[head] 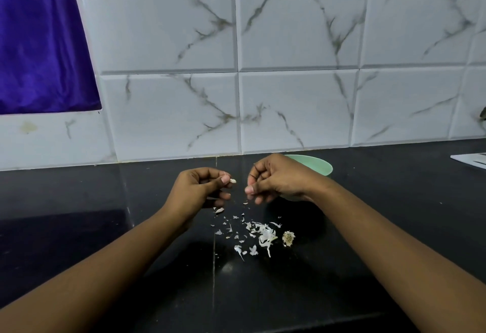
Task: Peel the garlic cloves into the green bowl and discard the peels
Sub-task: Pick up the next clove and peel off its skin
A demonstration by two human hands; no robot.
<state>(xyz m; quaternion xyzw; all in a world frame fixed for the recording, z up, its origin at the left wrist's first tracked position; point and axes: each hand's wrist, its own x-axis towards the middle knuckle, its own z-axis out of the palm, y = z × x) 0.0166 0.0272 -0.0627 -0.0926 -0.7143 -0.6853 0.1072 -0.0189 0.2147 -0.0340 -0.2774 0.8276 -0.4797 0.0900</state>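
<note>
My left hand (202, 188) pinches a small pale garlic clove (233, 181) between thumb and forefinger, above the black counter. My right hand (273, 177) hovers a short gap to its right, fingers curled; whether it holds a bit of peel I cannot tell. Behind and partly under my right hand sits the green bowl (319, 165), its inside mostly hidden. White garlic peels (264, 235) lie scattered on the counter below both hands. A dry garlic root stub (288, 238) lies at the right end of the peels.
The black counter (131, 227) meets a marbled white tile wall (289, 96) just behind the bowl. A white flat object (470, 160) lies at the far right edge. A purple cloth (39, 43) hangs at the upper left.
</note>
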